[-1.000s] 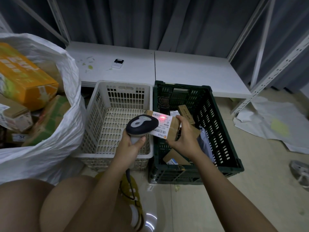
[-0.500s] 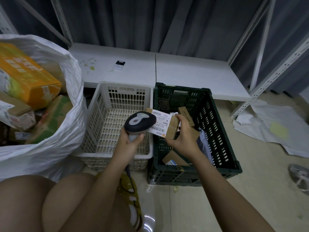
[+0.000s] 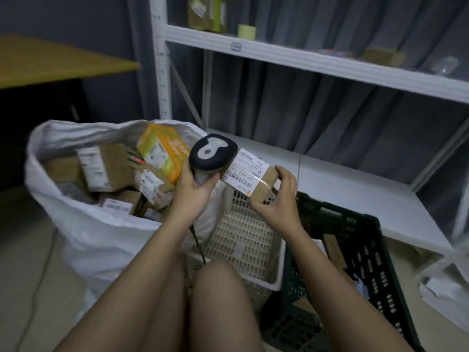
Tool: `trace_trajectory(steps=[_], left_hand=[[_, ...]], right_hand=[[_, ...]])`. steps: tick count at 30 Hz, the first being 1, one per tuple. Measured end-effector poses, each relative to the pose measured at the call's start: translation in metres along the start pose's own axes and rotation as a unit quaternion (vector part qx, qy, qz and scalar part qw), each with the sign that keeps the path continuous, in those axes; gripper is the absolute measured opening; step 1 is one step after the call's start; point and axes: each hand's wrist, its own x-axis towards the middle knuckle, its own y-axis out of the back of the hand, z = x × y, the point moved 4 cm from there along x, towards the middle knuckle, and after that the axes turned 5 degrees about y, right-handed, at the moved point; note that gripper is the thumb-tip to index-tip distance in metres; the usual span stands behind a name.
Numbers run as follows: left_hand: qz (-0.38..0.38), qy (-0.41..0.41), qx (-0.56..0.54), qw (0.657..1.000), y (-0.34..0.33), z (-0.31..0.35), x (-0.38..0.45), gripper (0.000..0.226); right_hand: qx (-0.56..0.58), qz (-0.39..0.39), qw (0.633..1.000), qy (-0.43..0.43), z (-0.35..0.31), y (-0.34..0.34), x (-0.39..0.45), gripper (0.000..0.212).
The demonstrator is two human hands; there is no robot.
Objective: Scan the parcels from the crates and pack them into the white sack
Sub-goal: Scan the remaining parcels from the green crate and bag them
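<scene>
The left hand (image 3: pixel 193 193) grips the rounded black-and-grey plastic scanner (image 3: pixel 212 153) by its handle. The right hand (image 3: pixel 278 199) holds a small brown cardboard parcel (image 3: pixel 253 177) with a white paper label, above the cream lattice crate (image 3: pixel 243 232). The crinkled white sack (image 3: pixel 101 235), full of cardboard boxes, stands left; the dark green slotted crate (image 3: pixel 360 265) is right.
</scene>
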Motion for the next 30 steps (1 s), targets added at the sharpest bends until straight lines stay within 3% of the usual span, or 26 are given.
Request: trace_trajectory(steps=[4, 8, 12, 15, 17, 19, 20, 21, 23, 25, 27, 30], left_hand=[[0.060, -0.038, 0.002, 0.998, 0.075, 0.026, 0.013, 0.054], [0.120, -0.024, 0.016, 0.992, 0.147, 0.024, 0.014, 0.052], [0.201, 0.018, 0.029, 0.979, 0.211, -0.001, 0.008, 0.048], [0.249, 0.060, 0.026, 0.966, 0.235, -0.021, -0.003, 0.051], [0.280, 0.081, 0.027, 0.956, 0.249, -0.031, -0.009, 0.054], [0.299, 0.101, 0.024, 0.948, 0.258, -0.042, -0.013, 0.060], [0.304, 0.110, 0.020, 0.946, 0.261, -0.046, -0.012, 0.064], [0.306, 0.116, 0.018, 0.945, 0.262, -0.050, -0.012, 0.067], [0.310, 0.122, 0.027, 0.943, 0.262, -0.055, -0.006, 0.068], [0.321, 0.124, 0.051, 0.937, 0.259, -0.059, 0.002, 0.065], [0.344, 0.130, 0.092, 0.926, 0.255, -0.063, 0.011, 0.058], [0.377, 0.149, 0.134, 0.904, 0.248, -0.070, 0.021, 0.051]], right_hand=[[0.017, -0.024, 0.999, 0.019, -0.049, -0.062, 0.030, 0.089], [-0.003, -0.090, 0.995, 0.049, -0.082, -0.135, 0.041, 0.092], [-0.036, -0.222, 0.964, 0.141, -0.111, -0.210, 0.042, 0.089], [-0.136, -0.252, 0.936, 0.203, -0.116, -0.245, 0.037, 0.088], [-0.190, -0.332, 0.905, 0.188, -0.110, -0.267, 0.033, 0.095], [-0.133, -0.443, 0.878, 0.121, -0.100, -0.280, 0.027, 0.095], [-0.090, -0.459, 0.877, 0.109, -0.096, -0.280, 0.026, 0.088], [-0.056, -0.440, 0.890, 0.109, -0.092, -0.275, 0.026, 0.079], [-0.026, -0.324, 0.939, 0.111, -0.082, -0.252, 0.036, 0.059], [-0.075, -0.209, 0.970, 0.100, -0.064, -0.226, 0.050, 0.048], [-0.144, -0.148, 0.977, 0.044, -0.042, -0.203, 0.063, 0.051], [-0.206, -0.153, 0.961, -0.102, -0.007, -0.185, 0.079, 0.074]])
